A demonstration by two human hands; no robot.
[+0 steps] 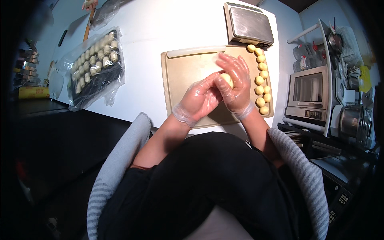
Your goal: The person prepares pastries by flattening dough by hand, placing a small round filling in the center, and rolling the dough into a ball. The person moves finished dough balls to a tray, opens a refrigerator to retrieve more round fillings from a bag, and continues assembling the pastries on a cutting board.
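A pale yellow ball, apparently dough or filling [227, 80], is cupped between my two hands above a tan tray [183, 81]. Clear plastic gloves cover both hands. My right hand [239, 79] holds the ball against its palm, thumb in front, with some upper fingers raised and blurred. From the left, my left hand [199, 97] meets it; its fingertips are hidden behind the right hand and ball. Several similar yellow balls [259, 80] lie in an uneven line along the tray's right side. A translucent strip, perhaps a plastic scraper [195, 52], rests along the tray's far edge.
A scale [251, 22] with a metal platform stands beyond the tray. At left, a black tray of rolled dough pieces [93, 64] sits inside clear plastic. Another person's hand [89, 4] is near a wooden stick [88, 27]. A microwave oven [309, 90] stands at right.
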